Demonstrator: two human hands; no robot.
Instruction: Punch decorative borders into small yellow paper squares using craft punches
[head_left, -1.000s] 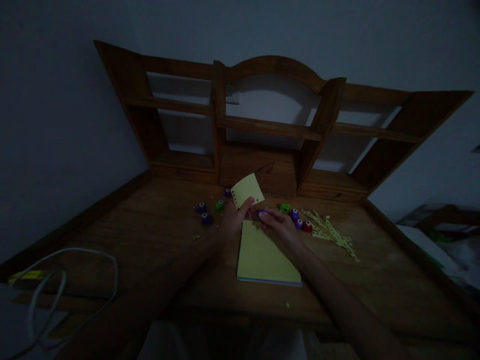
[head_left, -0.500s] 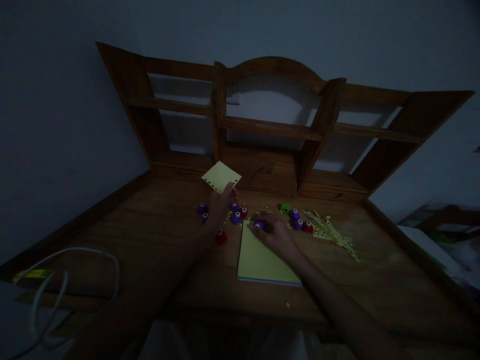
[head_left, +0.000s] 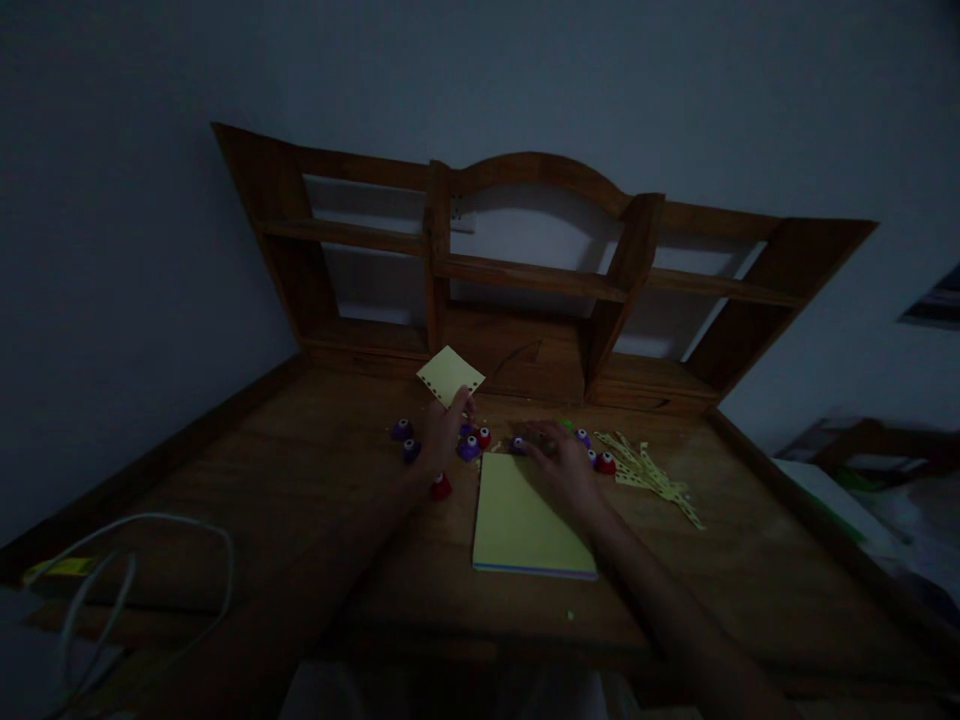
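From my remote seat I see two purple punches (head_left: 411,451) left of the paper stack (head_left: 529,525), then a red punch (head_left: 441,488) nearer it. My left hand (head_left: 442,436), off the stack's far left corner, clamps a hole-edged yellow sheet (head_left: 449,374). Another purple punch (head_left: 517,445) sits just past the stack's far edge, by my right hand (head_left: 564,463); I can't tell whether that grip is together. Yellow strips (head_left: 651,474) lie right of the stack.

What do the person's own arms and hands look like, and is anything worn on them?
The left hand and right hand look bare, without gloves. The left forearm and right forearm show no sleeves or clear markings. It is too dim to rule out small rings.
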